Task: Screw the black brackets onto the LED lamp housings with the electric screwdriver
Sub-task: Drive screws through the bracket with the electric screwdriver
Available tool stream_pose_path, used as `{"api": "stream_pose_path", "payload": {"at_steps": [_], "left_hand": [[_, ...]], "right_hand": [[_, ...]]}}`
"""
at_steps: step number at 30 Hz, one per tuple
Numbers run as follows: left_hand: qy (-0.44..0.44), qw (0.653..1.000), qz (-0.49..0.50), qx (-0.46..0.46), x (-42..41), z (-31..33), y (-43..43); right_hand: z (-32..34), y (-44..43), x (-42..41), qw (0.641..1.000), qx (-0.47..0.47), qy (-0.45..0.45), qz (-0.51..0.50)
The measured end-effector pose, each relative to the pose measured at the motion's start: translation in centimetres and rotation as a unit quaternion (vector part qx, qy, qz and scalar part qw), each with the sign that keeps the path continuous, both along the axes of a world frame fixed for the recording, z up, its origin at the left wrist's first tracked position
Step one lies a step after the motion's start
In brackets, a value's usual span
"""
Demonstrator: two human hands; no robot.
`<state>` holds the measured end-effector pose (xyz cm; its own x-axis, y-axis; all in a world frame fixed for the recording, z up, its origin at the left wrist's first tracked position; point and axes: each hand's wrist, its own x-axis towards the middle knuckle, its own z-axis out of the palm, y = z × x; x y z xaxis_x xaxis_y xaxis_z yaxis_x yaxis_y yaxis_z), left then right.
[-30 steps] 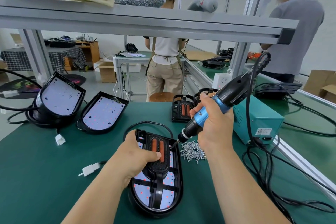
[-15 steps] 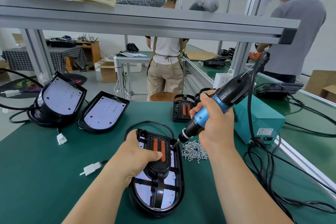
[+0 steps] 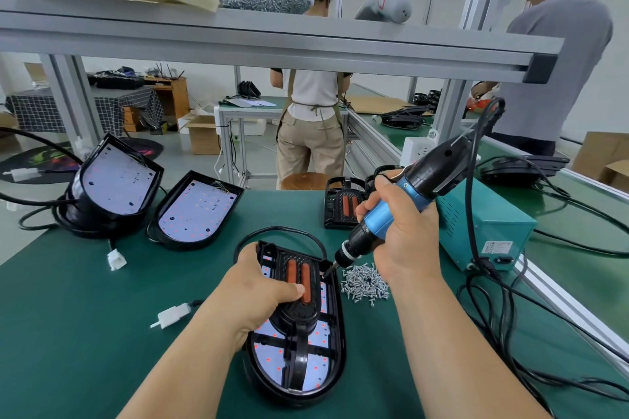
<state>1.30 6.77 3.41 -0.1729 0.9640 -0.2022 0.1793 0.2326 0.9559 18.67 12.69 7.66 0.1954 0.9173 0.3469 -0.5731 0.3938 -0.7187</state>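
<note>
An oval LED lamp housing [image 3: 335, 347] lies on the green table in front of me. A black bracket [image 3: 299, 311] with two orange strips sits on top of it. My left hand [image 3: 260, 296] grips the housing's left side, thumb pressed on the bracket. My right hand [image 3: 401, 235] holds the blue-and-black electric screwdriver [image 3: 405, 206], tilted, its bit touching the bracket's far right corner. A heap of small silver screws [image 3: 364, 284] lies just right of the housing.
Two open lamp housings [image 3: 195, 211] [image 3: 114, 180] lean at the left. Another bracket [image 3: 342, 202] stands behind. A teal power box [image 3: 483, 228] and black cables [image 3: 503, 323] fill the right. White connectors [image 3: 172, 315] lie at left. A shelf beam [image 3: 272, 41] runs overhead; two people stand beyond.
The screwdriver bit has stayed at the bracket's far right corner. Both hands keep their holds, with only a slight shift of the view.
</note>
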Motion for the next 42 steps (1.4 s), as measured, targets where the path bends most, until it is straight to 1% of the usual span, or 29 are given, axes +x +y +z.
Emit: {"api": "stream_pose_path", "payload": {"at_steps": [5, 9, 15, 19, 25, 29, 32, 33, 34, 35, 36, 37, 38, 39, 40, 42], "left_hand": [[0.006, 1.000, -0.002, -0.003, 0.0, 0.1, 0.0], [0.009, 1.000, 0.001, -0.010, -0.1, 0.1, -0.1], [0.006, 1.000, -0.001, -0.008, -0.1, 0.1, 0.0], [-0.003, 1.000, 0.005, -0.002, 0.2, 0.3, -0.2], [-0.006, 1.000, 0.013, 0.002, 0.3, 0.4, -0.3], [0.008, 1.000, 0.027, -0.013, -0.1, 0.2, 0.1], [0.049, 0.999, 0.006, -0.015, -0.3, 0.5, 0.1], [0.103, 0.995, 0.003, -0.013, -0.2, 1.0, 0.0], [0.195, 0.981, 0.013, -0.013, -0.2, 1.6, -0.3], [0.299, 0.953, 0.042, 0.002, 0.0, 2.3, -0.5], [0.373, 0.923, 0.079, 0.055, 0.3, 3.0, -0.7], [0.392, 0.904, 0.105, 0.134, 1.0, 3.6, -0.9], [0.364, 0.897, 0.106, 0.226, 1.8, 4.1, -1.1], [0.323, 0.893, 0.085, 0.301, 2.9, 4.5, -1.3], [0.282, 0.894, 0.057, 0.345, 4.2, 4.6, -1.6], [0.228, 0.898, 0.011, 0.375, 6.5, 4.3, -2.0]], "right_hand": [[0.0, 0.2, 0.2, 1.000, -0.005, 0.014, -0.003], [0.0, 0.2, 0.2, 1.000, -0.009, 0.006, -0.006], [-0.3, 0.3, 0.5, 0.999, -0.020, 0.040, -0.008], [-0.3, 0.4, 0.3, 0.999, -0.021, 0.042, -0.024], [-0.5, 0.7, 0.7, 0.993, -0.061, 0.082, -0.052], [-0.3, 1.0, 1.1, 0.989, -0.080, 0.104, -0.075], [0.0, 1.1, 1.6, 0.984, -0.084, 0.126, -0.090], [0.1, 1.1, 1.7, 0.983, -0.086, 0.137, -0.091], [0.3, 0.9, 1.7, 0.980, -0.090, 0.152, -0.089], [0.4, 0.8, 1.6, 0.977, -0.095, 0.172, -0.080], [0.6, 0.7, 1.5, 0.973, -0.099, 0.195, -0.069], [0.8, 0.5, 1.3, 0.969, -0.100, 0.221, -0.056], [1.1, 0.3, 1.1, 0.964, -0.101, 0.243, -0.043], [1.3, 0.2, 0.8, 0.960, -0.104, 0.259, -0.030], [1.5, -0.1, 0.4, 0.958, -0.108, 0.265, -0.018], [1.5, -0.5, -0.5, 0.958, -0.115, 0.264, 0.009]]}}
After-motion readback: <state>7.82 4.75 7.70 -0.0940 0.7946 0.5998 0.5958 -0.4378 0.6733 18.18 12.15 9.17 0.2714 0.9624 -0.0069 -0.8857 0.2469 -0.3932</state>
